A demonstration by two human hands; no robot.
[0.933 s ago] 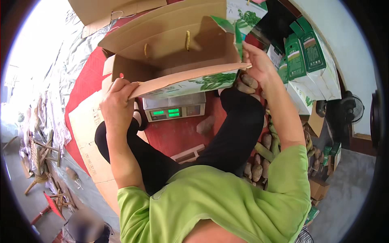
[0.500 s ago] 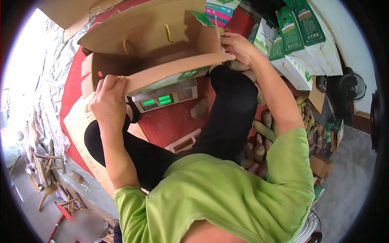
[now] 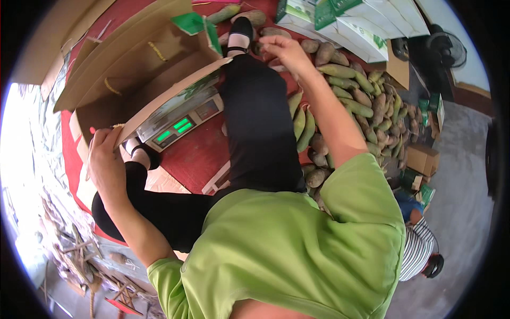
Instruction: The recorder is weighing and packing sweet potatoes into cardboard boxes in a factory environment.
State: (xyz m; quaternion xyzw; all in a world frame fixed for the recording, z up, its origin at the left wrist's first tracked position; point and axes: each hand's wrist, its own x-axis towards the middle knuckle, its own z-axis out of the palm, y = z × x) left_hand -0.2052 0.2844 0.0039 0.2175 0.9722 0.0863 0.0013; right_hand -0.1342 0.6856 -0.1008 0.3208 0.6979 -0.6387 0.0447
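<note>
My left hand (image 3: 104, 160) is closed on the near left corner of an open cardboard carton (image 3: 172, 98), thumb and fingers pinching its wall. The carton has two yellow cord handles and a green-printed flap, and appears to rest on a digital scale (image 3: 199, 114) with lit green displays. My right hand (image 3: 287, 53) is off the carton, fingers partly stretched, above several root vegetables (image 3: 325, 55) beside my right foot. No object shows clearly in it; its fingertips overlap a dark root, and contact cannot be told.
A large heap of green and brown root vegetables (image 3: 380, 109) lies to my right. White and green boxes (image 3: 353, 26) stand behind it, near a black fan (image 3: 445, 50). Red sheeting (image 3: 194, 159) covers the floor under the scale. A person in a striped top (image 3: 417, 250) is at lower right.
My right hand has let go of the carton's right side and moved right, over the roots. My left hand keeps its hold. The view has turned, showing more of the heap.
</note>
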